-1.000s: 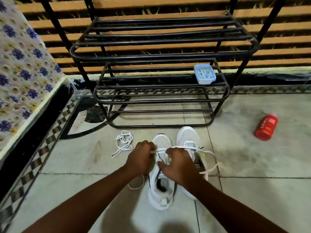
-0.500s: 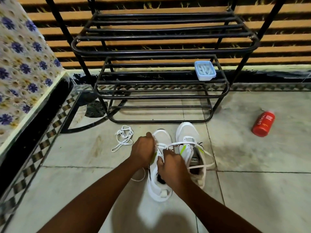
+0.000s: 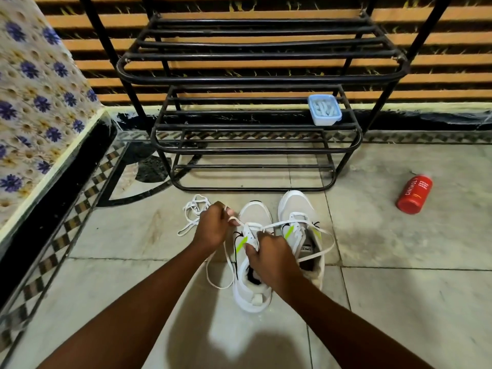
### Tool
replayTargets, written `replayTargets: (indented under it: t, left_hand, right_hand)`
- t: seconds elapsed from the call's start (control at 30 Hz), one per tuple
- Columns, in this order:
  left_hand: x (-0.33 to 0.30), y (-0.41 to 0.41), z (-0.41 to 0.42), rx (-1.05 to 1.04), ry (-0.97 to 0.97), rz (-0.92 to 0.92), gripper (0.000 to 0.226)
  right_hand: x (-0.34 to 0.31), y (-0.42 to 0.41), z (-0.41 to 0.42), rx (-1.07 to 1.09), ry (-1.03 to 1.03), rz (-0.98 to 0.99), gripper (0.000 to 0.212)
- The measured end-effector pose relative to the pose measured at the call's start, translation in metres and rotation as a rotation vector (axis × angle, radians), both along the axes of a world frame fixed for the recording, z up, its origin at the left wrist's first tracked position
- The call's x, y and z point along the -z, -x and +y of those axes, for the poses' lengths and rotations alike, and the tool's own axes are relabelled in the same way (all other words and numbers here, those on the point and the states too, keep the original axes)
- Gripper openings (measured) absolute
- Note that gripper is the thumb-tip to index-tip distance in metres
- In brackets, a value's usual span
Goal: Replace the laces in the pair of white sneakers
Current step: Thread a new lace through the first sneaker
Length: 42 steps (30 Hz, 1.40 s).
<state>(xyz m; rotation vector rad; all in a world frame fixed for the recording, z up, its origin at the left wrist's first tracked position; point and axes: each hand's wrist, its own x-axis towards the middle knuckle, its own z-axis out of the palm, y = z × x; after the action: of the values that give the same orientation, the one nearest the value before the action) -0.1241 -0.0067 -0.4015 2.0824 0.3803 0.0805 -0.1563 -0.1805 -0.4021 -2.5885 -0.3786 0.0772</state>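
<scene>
Two white sneakers with green accents stand side by side on the tiled floor. The left sneaker [image 3: 253, 288] lies under my hands; the right sneaker [image 3: 294, 206] is beside it. A white lace [image 3: 323, 242] runs from the left sneaker's eyelets and loops over the right sneaker. My left hand [image 3: 213, 227] pinches one end of this lace just left of the shoe's toe. My right hand [image 3: 274, 258] grips the left sneaker's eyelet flap and the lace there. A second loose white lace [image 3: 193, 211] lies bunched on the floor to the left.
A black metal shoe rack [image 3: 255, 145] stands just beyond the sneakers, with a small blue plastic box [image 3: 324, 110] on its middle shelf. A red bottle [image 3: 414, 194] lies on the floor at the right. A floral-covered ledge [image 3: 34, 102] runs along the left.
My hands have drawn slightly apart, the left pulling the lace end up and to the left. The lace loop over the right sneaker has tightened a little. The camera has tilted a bit.
</scene>
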Motion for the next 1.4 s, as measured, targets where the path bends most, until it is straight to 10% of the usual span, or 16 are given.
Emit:
replayTargets:
  t: [0.13, 0.5, 0.83, 1.4]
  left_hand:
    - [-0.020, 0.003, 0.008, 0.171, -0.305, -0.057, 0.042]
    - [-0.216, 0.022, -0.024, 0.047, 0.325, -0.406, 0.009]
    - [-0.360, 0.069, -0.042, 0.140, 0.245, -0.598, 0.008]
    - [-0.387, 0.083, -0.043, 0.175, 0.242, -0.614, 0.006]
  right_hand:
    - [-0.032, -0.008, -0.011, 0.071, -0.181, -0.117, 0.033]
    - [-0.226, -0.025, -0.034, -0.013, -0.993, -0.134, 0.017]
    - [-0.346, -0.001, -0.027, -0.020, -1.127, -0.365, 0.013]
    - [-0.368, 0.025, -0.015, 0.075, -1.379, -0.260, 0.019]
